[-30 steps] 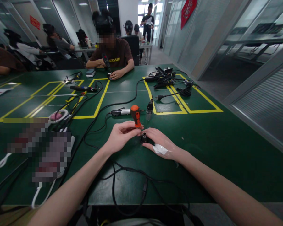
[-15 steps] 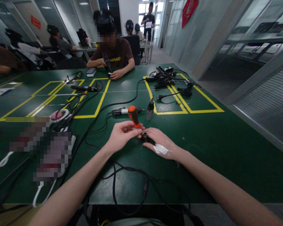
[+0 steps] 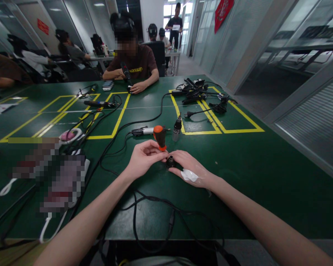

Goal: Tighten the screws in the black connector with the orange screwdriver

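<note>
My left hand [image 3: 144, 157] is closed with its fingertips around the lower end of a screwdriver [image 3: 160, 138] whose orange and dark handle points up and leans slightly; its shaft is hidden by the fingers. My right hand [image 3: 191, 168], with white tape across its back, curls thumb and fingers about a small black cone-shaped part [image 3: 171, 162] on the green table. A ringed opening faces up at the top of that part. The two hands' fingertips nearly meet beside it.
Just beyond my hands lie a silver-and-black electric screwdriver [image 3: 147, 131] and an upright black tool head with a clear lower section [image 3: 177, 127]. Black cables [image 3: 152, 199] loop in front of me. Blurred-out devices [image 3: 62, 181] are at left. Opposite, a person [image 3: 135, 62] works with a tool.
The screwdriver's handle has shifted slightly right and tilts a little differently. Both hands stay almost in place around the black part.
</note>
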Demonstrator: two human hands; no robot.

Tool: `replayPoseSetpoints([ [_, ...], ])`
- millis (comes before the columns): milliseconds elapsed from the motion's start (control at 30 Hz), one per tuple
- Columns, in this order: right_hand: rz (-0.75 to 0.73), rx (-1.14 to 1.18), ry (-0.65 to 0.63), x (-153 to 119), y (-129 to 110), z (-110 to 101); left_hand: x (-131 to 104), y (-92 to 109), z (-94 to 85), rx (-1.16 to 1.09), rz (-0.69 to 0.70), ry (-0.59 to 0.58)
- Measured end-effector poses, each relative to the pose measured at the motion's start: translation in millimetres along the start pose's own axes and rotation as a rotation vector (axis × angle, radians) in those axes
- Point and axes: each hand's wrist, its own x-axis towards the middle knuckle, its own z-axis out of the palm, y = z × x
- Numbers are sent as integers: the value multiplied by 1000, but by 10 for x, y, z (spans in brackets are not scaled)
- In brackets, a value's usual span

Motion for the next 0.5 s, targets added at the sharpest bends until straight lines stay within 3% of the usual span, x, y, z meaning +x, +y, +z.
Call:
replayPoseSetpoints([
  [267,-12,-2,5,9,-2,-3,2,17,11,37,45,-24],
  [500,-4,-1,2,-4,3,6,0,10,1,36,0,-4],
])
